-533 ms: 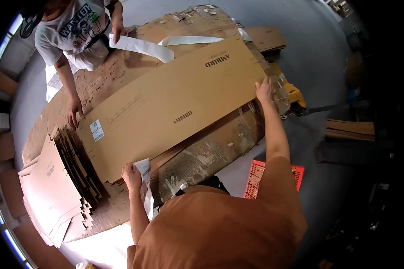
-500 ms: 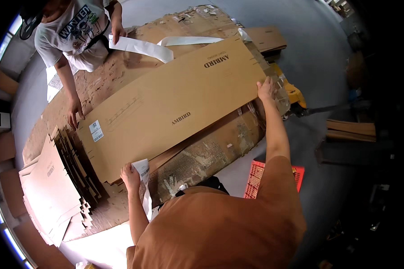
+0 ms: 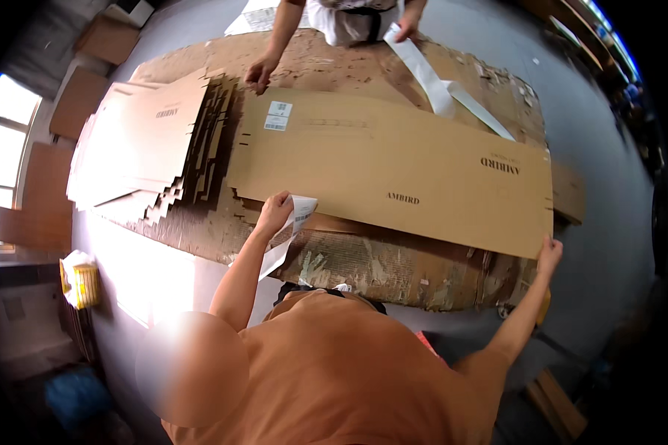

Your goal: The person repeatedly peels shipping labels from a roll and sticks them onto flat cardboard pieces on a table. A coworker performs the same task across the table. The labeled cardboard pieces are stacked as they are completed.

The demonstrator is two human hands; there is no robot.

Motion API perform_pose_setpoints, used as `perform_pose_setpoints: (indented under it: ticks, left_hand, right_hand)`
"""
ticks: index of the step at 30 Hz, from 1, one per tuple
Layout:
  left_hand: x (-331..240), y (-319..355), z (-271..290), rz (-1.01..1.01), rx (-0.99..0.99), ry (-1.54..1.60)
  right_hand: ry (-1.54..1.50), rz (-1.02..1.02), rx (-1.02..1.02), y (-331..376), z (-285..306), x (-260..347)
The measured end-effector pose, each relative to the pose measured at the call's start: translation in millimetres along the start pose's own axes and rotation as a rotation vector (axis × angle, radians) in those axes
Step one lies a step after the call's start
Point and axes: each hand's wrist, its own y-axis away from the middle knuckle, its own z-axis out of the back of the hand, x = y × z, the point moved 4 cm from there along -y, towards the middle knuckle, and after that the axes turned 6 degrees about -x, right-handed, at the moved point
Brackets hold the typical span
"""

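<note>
A large flat brown cardboard carton (image 3: 334, 167) lies across the table on top of other flat cardboard. A white label with black codes (image 3: 278, 116) is stuck near its far left corner. My left hand (image 3: 274, 213) is closed on a strip of white labels (image 3: 302, 211) at the carton's near edge, and the strip's tail hangs toward my body. At the near right corner, my right hand (image 3: 549, 256) grips the carton's edge, thumb on top; its other fingers are partly hidden.
Opposite me, a co-worker's hand (image 3: 260, 73) is by the carton's far left corner; the other holds another white label strip (image 3: 421, 73). Flat cartons (image 3: 137, 141) are stacked on the left of the worn table (image 3: 393, 259). A yellow bin (image 3: 82, 280) stands on the floor at left.
The whole view has turned, so the carton now slants down to the right. Both my hands keep their holds. The co-worker's strip has swung, its far end now hanging toward the carton.
</note>
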Motion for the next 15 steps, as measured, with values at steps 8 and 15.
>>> perform_pose_setpoints:
  ticks: [8,15]
  left_hand:
    - [-54,58,11,0.139,0.105,1.172]
    - [-64,84,252,-0.207,-0.635,1.207]
  right_hand:
    - [-0.593,-0.16,0.377,31,106,114]
    - [-0.838,-0.191,0.742,165,24,271]
